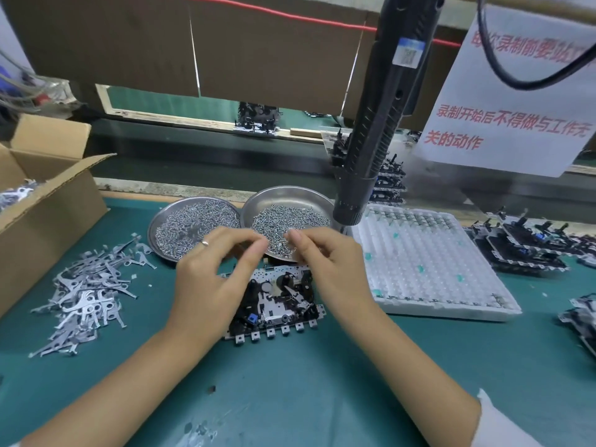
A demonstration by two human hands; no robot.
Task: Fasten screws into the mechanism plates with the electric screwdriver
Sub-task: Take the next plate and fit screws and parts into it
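A black and silver mechanism plate (280,301) lies on the green mat in front of me. My left hand (213,279) and my right hand (329,269) hover just above its far edge, fingertips pinched and nearly meeting over the near rim of the right screw dish (290,195). Whether either hand holds a screw is too small to tell. A second dish of screws (193,222) stands to the left. The black electric screwdriver (374,124) hangs untouched above the right dish.
A pile of small metal levers (87,295) lies at the left, next to an open cardboard box (48,195). A white moulded tray (425,262) sits at the right. Stacks of assembled plates (522,243) stand at the far right. A paper notice (509,101) hangs above.
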